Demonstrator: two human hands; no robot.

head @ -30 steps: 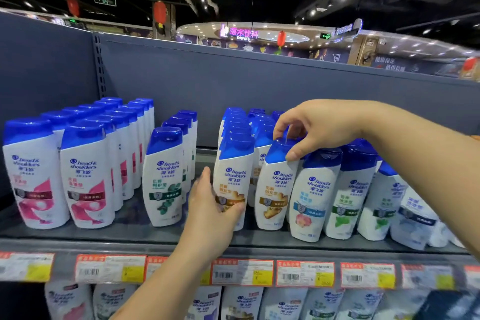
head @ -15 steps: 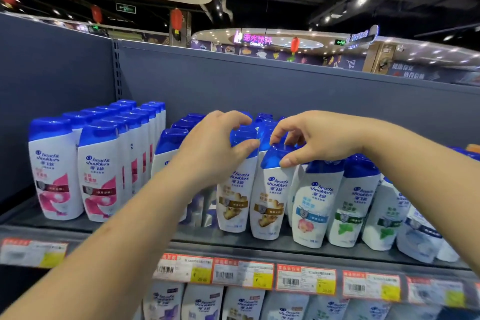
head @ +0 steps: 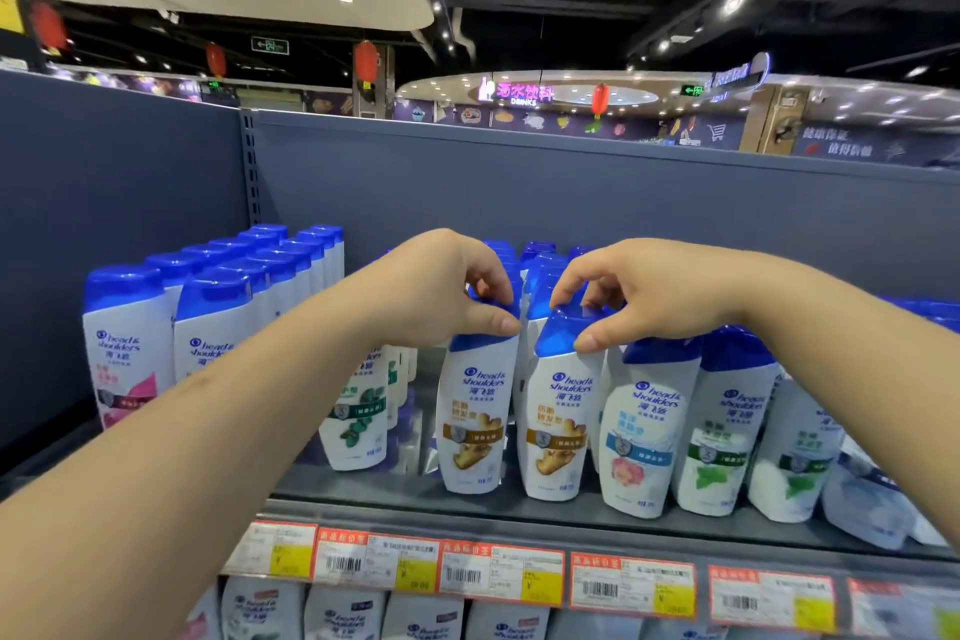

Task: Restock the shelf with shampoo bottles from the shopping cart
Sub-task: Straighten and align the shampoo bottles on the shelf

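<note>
1. I am watching both hands reaching over the front row of the shelf (head: 519, 515).
2. The left hand (head: 436, 291) is gripping the blue cap of the left ginger-label bottle (head: 474, 416); its fingers are curled over the cap top, with the thumb pressing on the cap's front.
3. The right hand (head: 644, 296) is pinching the cap of the right ginger-label bottle (head: 560, 424) between curled fingers and thumb.
4. Both bottles are standing on the shelf, just beside each other, each leaning slightly.
5. To the right, a peach-label bottle (head: 644, 437) and a mint-label bottle (head: 724, 431) are standing in the same row.
6. To the left, pink-label bottles (head: 124, 353) are lining up in rows.
7. Price tags (head: 498, 574) are running along the shelf edge.
</note>
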